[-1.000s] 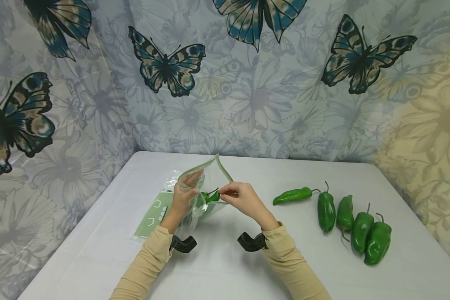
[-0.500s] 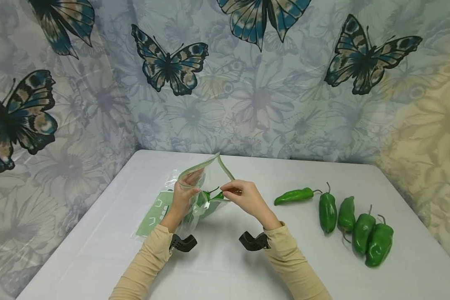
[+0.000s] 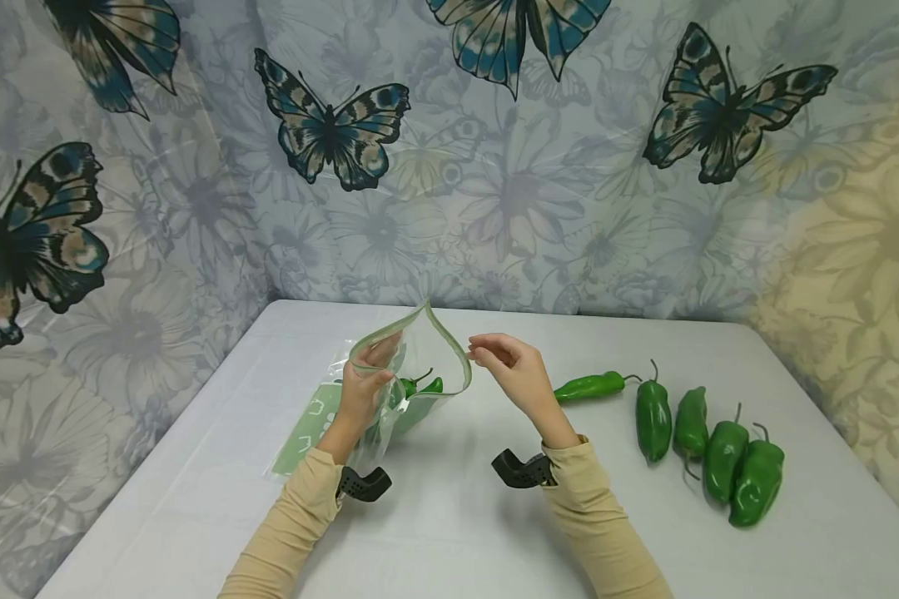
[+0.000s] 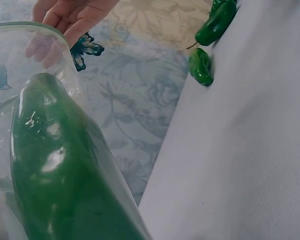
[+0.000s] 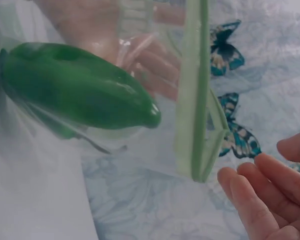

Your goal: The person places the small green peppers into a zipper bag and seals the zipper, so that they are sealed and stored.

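Head view: left grip point(image 3: 357, 401) pinching bag point(image 3: 419, 412), mid-loading, I judge; right grip point(image 3: 520, 373) empty, loosely spread; next calls for a loose pepper point(image 3: 653, 423).

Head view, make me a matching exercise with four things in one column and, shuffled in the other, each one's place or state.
1 Left hand
2 Right hand
3 Clear bag
4 Five loose green peppers

A Holding nothing, near the bag's mouth
B Mouth open, edged in green
C Lying on the white table
D Gripping the bag

Pairs: 1-D, 2-A, 3-B, 4-C
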The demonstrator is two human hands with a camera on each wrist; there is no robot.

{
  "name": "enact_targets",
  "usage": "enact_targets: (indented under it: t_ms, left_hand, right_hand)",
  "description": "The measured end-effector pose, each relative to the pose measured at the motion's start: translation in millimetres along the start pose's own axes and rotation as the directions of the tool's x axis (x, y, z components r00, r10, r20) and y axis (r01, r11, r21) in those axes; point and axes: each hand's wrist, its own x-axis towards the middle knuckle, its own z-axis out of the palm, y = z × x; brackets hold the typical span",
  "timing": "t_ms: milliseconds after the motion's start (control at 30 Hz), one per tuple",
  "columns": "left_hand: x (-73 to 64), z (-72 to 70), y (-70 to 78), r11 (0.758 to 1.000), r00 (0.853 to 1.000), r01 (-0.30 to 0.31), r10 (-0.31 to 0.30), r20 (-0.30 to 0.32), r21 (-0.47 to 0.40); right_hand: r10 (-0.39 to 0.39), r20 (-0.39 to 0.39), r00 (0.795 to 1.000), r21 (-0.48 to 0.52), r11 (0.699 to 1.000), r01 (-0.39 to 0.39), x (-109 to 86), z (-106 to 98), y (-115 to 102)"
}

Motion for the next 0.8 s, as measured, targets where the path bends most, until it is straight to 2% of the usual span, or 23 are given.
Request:
enact_targets:
  t_ms: [133, 333, 567, 800]
  left_hand:
    - [-0.6, -0.5, 0.9, 1.000, 1.000, 0.007, -0.007, -0.003, -0.003]
    - [-2.0, -2.4, -1.2, 1.000, 1.000, -0.006, 0.006, -0.017, -0.015]
    - [-1.8, -2.4, -4.6, 1.000, 1.000, 0.012, -0.012, 0.001, 0.000]
    - [-1.2, -0.5, -4.6, 1.000, 1.000, 0.007, -0.007, 0.000, 0.005]
  right_hand:
    - [-0.002, -0.009, 1.000, 0.036, 0.999, 0.002, 3.6, -3.9, 12.2]
    - [0.037, 0.013, 0.999, 0.027, 0.999, -0.037, -0.3, -3.5, -12.5]
    - [0.011, 0.008, 1.000, 0.031, 0.999, -0.011, 0.7, -7.5, -8.8]
    - [-0.022, 0.018, 1.000, -0.020, 1.000, 0.022, -1.1, -17.0, -1.3]
